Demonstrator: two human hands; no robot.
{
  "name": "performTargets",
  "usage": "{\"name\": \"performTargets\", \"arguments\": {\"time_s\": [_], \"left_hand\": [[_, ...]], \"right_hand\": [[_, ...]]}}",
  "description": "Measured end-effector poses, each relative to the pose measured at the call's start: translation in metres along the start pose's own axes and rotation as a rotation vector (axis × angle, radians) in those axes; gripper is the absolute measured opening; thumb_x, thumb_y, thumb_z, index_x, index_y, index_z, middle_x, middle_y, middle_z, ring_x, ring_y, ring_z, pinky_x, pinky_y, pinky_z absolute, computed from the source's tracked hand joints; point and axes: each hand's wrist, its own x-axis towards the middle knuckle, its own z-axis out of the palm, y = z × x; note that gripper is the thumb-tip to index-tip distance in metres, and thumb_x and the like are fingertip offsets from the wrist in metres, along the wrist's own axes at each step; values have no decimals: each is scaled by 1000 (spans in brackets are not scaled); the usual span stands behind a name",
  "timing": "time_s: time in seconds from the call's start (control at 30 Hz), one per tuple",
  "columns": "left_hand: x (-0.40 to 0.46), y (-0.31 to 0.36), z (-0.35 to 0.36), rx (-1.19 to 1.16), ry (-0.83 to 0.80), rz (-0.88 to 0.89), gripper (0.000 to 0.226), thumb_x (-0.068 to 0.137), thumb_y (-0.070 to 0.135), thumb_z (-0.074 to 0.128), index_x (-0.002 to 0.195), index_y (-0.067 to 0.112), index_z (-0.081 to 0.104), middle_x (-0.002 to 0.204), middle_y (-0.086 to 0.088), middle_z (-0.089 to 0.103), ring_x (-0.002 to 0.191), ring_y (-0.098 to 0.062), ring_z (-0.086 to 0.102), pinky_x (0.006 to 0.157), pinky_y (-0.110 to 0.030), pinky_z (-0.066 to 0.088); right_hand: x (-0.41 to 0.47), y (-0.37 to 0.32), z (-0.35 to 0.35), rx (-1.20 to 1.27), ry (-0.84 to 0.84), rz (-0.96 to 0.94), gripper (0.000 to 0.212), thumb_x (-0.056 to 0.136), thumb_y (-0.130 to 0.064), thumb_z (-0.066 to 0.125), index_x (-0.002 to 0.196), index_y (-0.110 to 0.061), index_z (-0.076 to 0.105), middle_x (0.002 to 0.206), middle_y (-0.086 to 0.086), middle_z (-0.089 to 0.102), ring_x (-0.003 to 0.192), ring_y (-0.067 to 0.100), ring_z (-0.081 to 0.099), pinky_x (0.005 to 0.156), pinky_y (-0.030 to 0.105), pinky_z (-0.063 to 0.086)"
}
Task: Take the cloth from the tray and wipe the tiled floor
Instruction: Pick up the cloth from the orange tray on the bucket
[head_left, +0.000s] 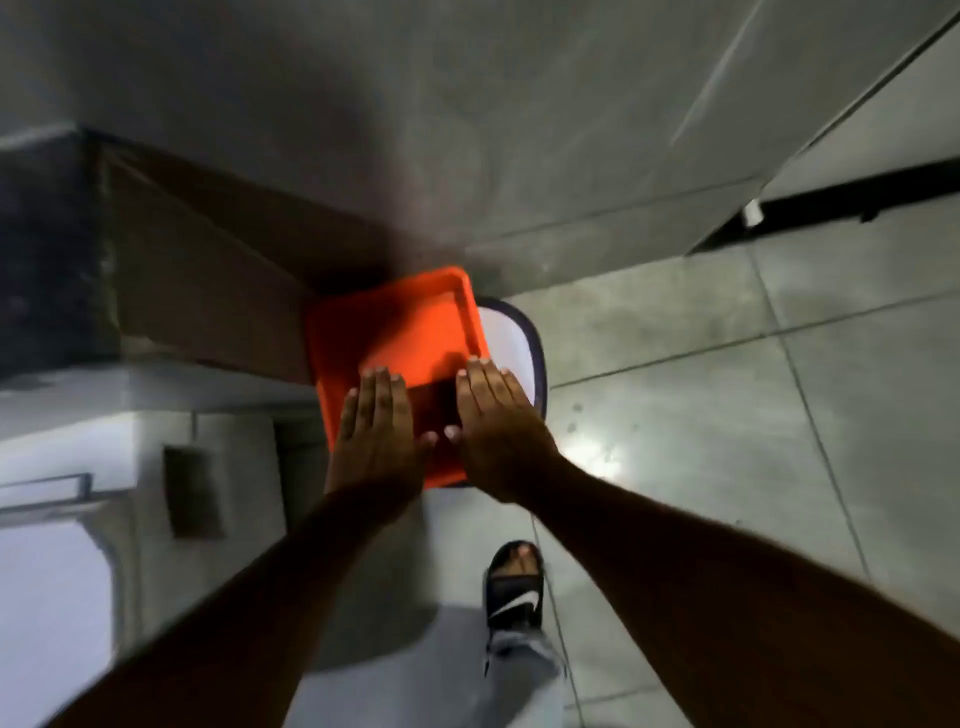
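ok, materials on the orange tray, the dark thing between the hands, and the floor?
Orange tray: probably moulded plastic, with a uniform bright colour, rounded raised rim and smooth faint sheen. Dark cloth: likely fabric, matte maroon-brown and flat, but too shadowed to confirm the weave. Floor: glazed grey tile, with straight grout lines and a bright light reflection.

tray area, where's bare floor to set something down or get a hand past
Bare tiled floor lies right of the orange tray and the white dark-rimmed container under it, up to the wall. Crowded: left hand and right hand spread flat over the tray's near half; a brown box borders its left.
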Motion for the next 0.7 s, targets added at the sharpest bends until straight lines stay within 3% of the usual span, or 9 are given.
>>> {"name": "performTargets", "arguments": {"time_s": [0.1,0.23,0.33,0.4,0.43,0.5,0.53,0.63,0.7], "left_hand": [[14,-7,47,-58,-23,-39,68,95,37,34,140,-14,33,145,-35,37,137,-48,36,114,-54,28],[37,-20,82,-317,-158,-273,64,97,26,43,146,-8,19,149,-33,33,136,-45,35,112,-47,28],[61,-25,81,-503,-113,-558,56,91,27,56,133,-8,42,132,-32,52,122,-44,50,102,-45,39],[67,-21,73,-759,-100,-739,43,83,22,69,114,-6,59,115,-26,66,103,-34,67,89,-41,54],[67,-18,68,-928,-113,-784,33,81,14,72,106,-6,63,99,-21,71,83,-25,73,74,-34,60],[64,-13,58,-1154,-156,-759,24,83,1,67,105,-9,65,66,-4,74,53,-9,70,50,-21,57],[61,-8,51,-1215,-180,-717,25,85,-1,63,109,-9,63,63,0,74,54,-10,71,50,-21,57],[53,16,19,-1223,-179,-582,31,88,1,60,119,-2,59,98,-16,71,91,-34,70,80,-43,59],[48,31,-2,-1257,-208,-499,31,89,4,59,121,4,60,111,-21,67,103,-39,65,88,-47,56]], "right_hand": [[21,5,50,-15,-113,17,70,102,-37,32,150,10,12,158,35,13,147,46,15,121,52,13],[33,2,89,-44,-354,67,85,92,-31,51,146,18,6,154,44,2,143,59,-1,121,60,8],[35,3,93,100,-382,167,98,90,-32,64,148,14,0,157,39,-5,145,55,-8,121,60,7],[39,3,94,459,-288,308,84,96,-26,58,151,5,2,162,27,-2,150,41,-1,123,48,8],[40,2,92,581,-221,354,71,101,-24,49,153,-1,7,163,21,7,150,36,8,121,43,11],[40,-2,77,704,-124,460,54,107,-31,32,154,-14,14,158,16,29,143,32,30,118,40,24],[37,1,70,709,-68,487,51,107,-30,29,154,-13,17,154,17,36,139,33,37,116,38,29],[13,13,53,786,-16,405,37,102,-10,40,137,3,40,133,26,54,121,38,53,94,29,39],[-9,17,31,950,101,431,37,100,-17,47,134,-5,42,120,17,62,105,24,60,83,27,45]]}}
